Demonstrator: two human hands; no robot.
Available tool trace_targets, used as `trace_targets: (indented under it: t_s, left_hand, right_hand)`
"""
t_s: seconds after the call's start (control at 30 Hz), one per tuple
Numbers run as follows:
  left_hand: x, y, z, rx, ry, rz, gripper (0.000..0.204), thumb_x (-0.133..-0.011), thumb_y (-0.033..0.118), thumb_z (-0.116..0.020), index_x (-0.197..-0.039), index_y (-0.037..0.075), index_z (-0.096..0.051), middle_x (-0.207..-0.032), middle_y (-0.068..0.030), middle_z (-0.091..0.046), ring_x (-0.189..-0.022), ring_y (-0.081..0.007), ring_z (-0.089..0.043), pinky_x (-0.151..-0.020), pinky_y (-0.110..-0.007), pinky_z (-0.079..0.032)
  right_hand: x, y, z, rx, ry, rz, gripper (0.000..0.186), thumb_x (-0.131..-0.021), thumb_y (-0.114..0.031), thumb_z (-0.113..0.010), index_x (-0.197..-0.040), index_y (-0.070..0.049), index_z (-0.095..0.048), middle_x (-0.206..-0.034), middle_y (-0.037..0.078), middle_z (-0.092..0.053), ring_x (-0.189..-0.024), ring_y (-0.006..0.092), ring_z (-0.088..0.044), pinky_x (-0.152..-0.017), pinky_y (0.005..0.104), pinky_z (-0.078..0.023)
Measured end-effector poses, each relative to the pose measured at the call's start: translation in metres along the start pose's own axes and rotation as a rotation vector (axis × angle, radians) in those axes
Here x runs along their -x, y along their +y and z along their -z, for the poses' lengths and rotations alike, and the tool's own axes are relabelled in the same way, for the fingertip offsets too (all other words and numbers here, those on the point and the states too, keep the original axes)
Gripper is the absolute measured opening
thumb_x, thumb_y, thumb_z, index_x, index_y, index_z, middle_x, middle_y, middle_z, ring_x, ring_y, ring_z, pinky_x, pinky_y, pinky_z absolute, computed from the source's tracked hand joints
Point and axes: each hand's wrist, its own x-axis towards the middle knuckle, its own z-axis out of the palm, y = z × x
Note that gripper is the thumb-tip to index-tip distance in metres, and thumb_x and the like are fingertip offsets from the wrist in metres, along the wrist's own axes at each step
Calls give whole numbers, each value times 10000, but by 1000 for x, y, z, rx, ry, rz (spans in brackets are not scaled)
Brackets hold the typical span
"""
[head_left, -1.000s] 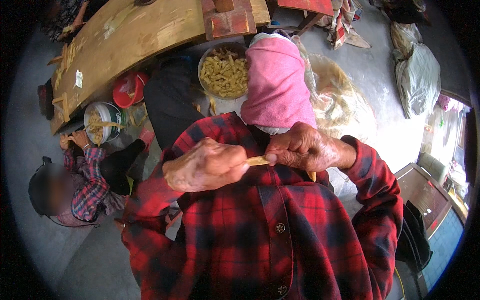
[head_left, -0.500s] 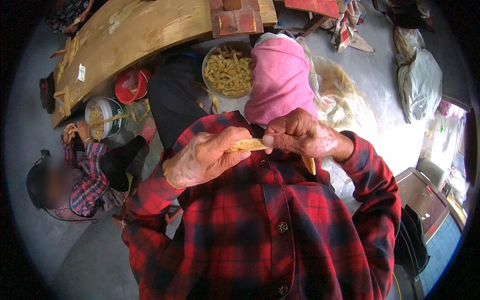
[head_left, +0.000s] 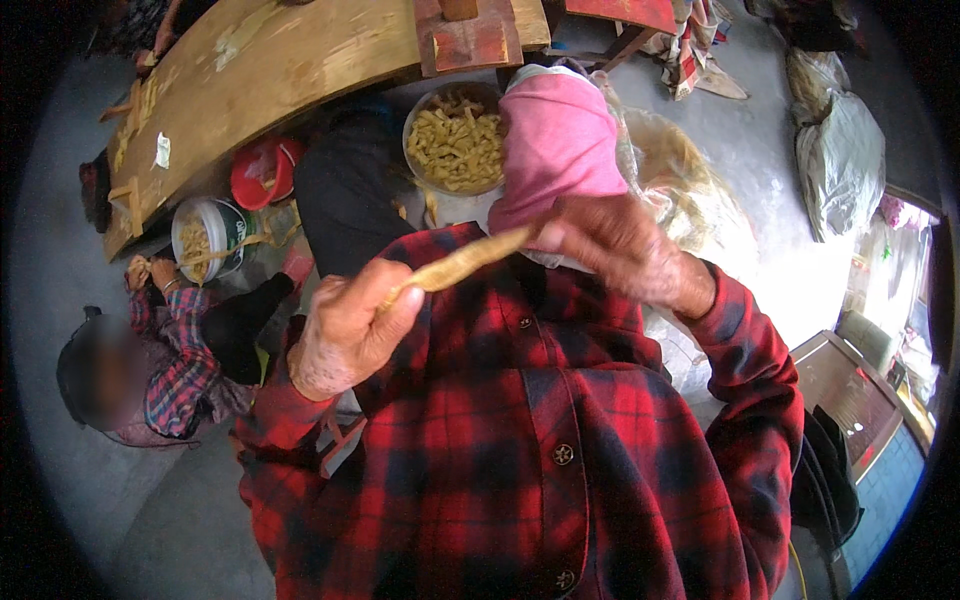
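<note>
A yellowish-tan, pliable strip (head_left: 462,264) stretches between my hands in front of the red-and-black plaid shirt. My left hand (head_left: 345,325) is closed, pinching its lower left end between thumb and fingers. At the strip's upper right end, my right hand (head_left: 625,250) is closed too, its fingertips blurred by motion and partly hiding that end. Beyond them, a round bowl (head_left: 408,140) holds many short tan pieces (head_left: 455,145) that look folded or knotted. A pink cloth (head_left: 560,135) covers my right knee.
A long wooden table (head_left: 300,75) curves across the far left, with a red bucket (head_left: 258,188) below it. A co-worker sits at left beside a white bucket (head_left: 232,250) of tan strips. Clear plastic bags (head_left: 700,205) lie right of my knee; a framed panel (head_left: 835,395) stands farther right.
My hands have moved apart, the left down and leftward, the right slightly up. A longer stretch of the strip now shows, slanting between them; its dangling end below the right hand is gone from sight.
</note>
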Motion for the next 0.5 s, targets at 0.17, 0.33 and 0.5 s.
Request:
trace_targets:
  t_s: [0.17, 0.33, 0.5]
  left_hand:
    - [-4, -6, -22, -189, 355, -164, 151, -776, 28, -641, -886, -26, -553, -628, -137, -561, -513, -266, -578, -461, -336, -434]
    - [-21, -19, -73, -331, 403, -540, 268, -741, -22, -634, -975, -103, -532, -571, -89, -485, -446, -207, -493, -378, -309, -378]
    - [-28, -14, -94, -523, 248, -728, 298, -777, 150, -622, -918, -106, -566, -615, -73, -465, -528, -163, -491, -430, -261, -404]
  right_hand:
    - [7, 29, 4, 80, 534, -123, 275, -922, -210, -502, -971, 44, -594, -786, 130, -632, -683, 164, -583, -638, 286, -481]
    - [12, 5, -32, -531, 260, -355, 298, -936, -232, -483, -940, 42, -600, -699, 66, -599, -652, 113, -536, -597, 263, -446]
    - [10, 7, -50, -534, 256, -254, 278, -952, -223, -449, -846, 10, -558, -663, 9, -524, -610, 59, -470, -537, 233, -406]
